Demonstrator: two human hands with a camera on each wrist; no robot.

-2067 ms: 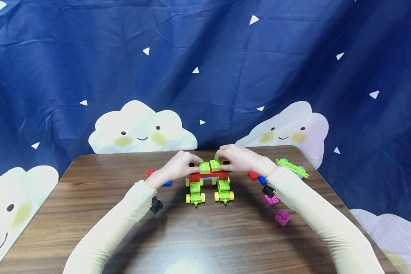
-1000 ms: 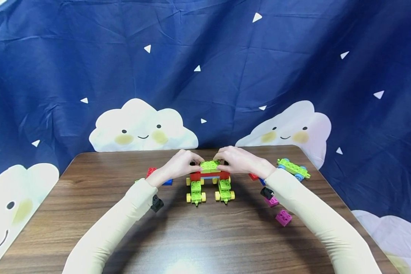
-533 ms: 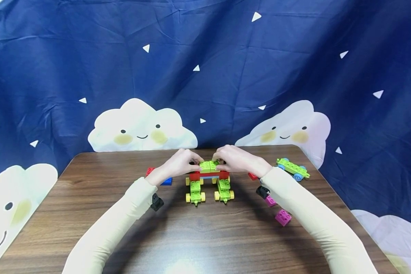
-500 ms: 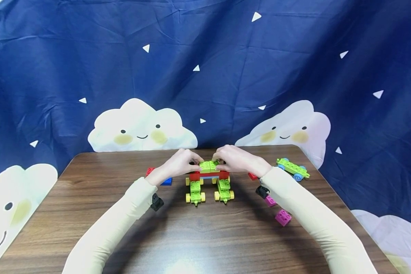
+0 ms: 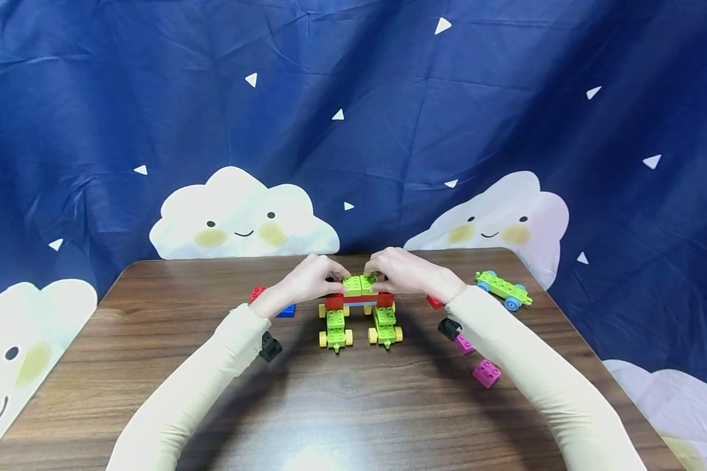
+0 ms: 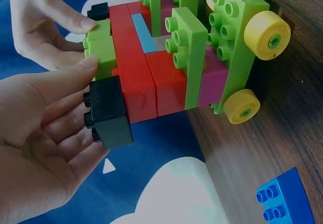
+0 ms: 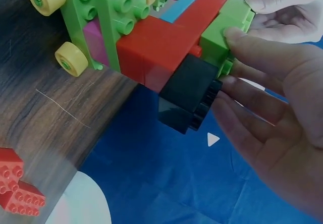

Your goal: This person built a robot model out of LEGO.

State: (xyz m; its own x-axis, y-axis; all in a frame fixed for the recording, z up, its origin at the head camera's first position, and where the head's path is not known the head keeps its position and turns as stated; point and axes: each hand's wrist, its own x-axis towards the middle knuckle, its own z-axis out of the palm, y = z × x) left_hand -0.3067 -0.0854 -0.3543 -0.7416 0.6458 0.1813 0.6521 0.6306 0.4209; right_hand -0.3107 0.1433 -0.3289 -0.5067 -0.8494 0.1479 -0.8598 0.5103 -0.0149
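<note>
A toy of building bricks stands mid-table in the head view, on two lime wheeled bases (image 5: 336, 335) with yellow wheels. Red bricks (image 5: 334, 302) and a light blue piece (image 6: 144, 32) span the bases. Two lime bricks sit side by side on the red top. My left hand (image 5: 312, 281) pinches the left lime brick (image 5: 352, 286) between thumb and fingers. The other lime brick (image 5: 368, 284) is pinched by my right hand (image 5: 403, 271). Black bricks (image 6: 112, 110) lie on the red ends, outside the lime ones; the other black brick (image 7: 187, 93) is beside my right fingers.
Right of the toy are a lime base with blue wheels (image 5: 503, 288), pink bricks (image 5: 486, 373) and red bricks (image 7: 21, 199). Red (image 5: 257, 292) and blue (image 5: 287, 311) bricks lie at the left, partly behind my left forearm. A blue cloud-patterned curtain (image 5: 353, 131) hangs behind the table.
Earlier a gap showed between the two lime bricks; the right one has moved left and now sits against the other. Over the last second both hands have held almost still.
</note>
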